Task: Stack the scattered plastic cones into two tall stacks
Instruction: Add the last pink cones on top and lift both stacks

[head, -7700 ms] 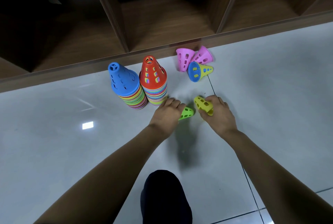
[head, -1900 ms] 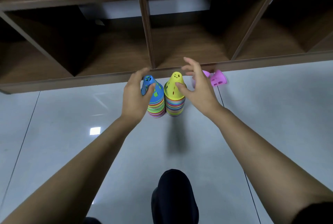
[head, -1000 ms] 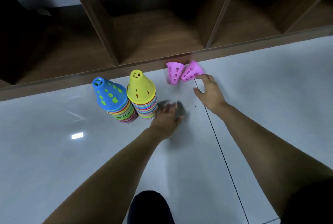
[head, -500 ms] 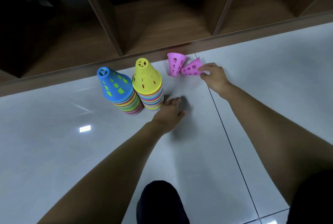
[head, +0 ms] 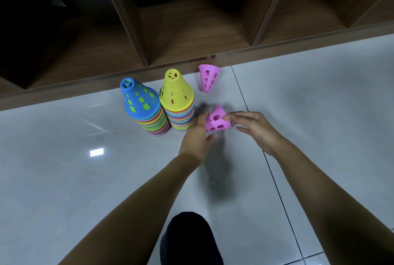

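just right of centre, pinching pink cone (head: 216,119) near its rim with right hand (head: 255,130); touching it with left hand (head: 197,138), fingers blurred, grip unclear

Floor (head: 85,179): blue-topped stack (head: 145,111), yellow-topped stack (head: 178,102), pink cone (head: 207,77) (loose).

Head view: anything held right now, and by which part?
Nearer pink cone, pinched at its wide rim by the right hand; left hand fingers touch its opposite wall.
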